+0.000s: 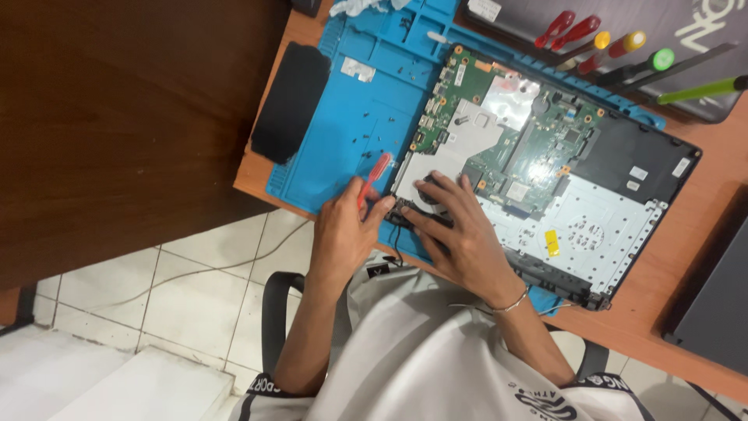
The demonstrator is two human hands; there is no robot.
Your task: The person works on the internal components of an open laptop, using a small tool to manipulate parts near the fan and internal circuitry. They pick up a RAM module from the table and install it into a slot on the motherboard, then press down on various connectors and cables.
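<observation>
Screws (372, 144) lie loose on the blue mat (351, 117) beside the laptop (545, 187); your left hand (343, 234) grips a red screwdriver (374, 178), your right hand (460, 226) rests flat, open, empty — a slip could gouge the green board (538, 148).

Bare blue silicone work mat (354, 144) between the black rectangular pad (290, 101) and the opened laptop chassis (545, 179) offers passage, dotted with tiny loose screws (372, 140); upright colour-handled screwdrivers (615, 51) crowd the tabletop (686, 257) beyond.

Laptop (545, 179) on mat (351, 132); screwdrivers (615, 51) behind
</observation>
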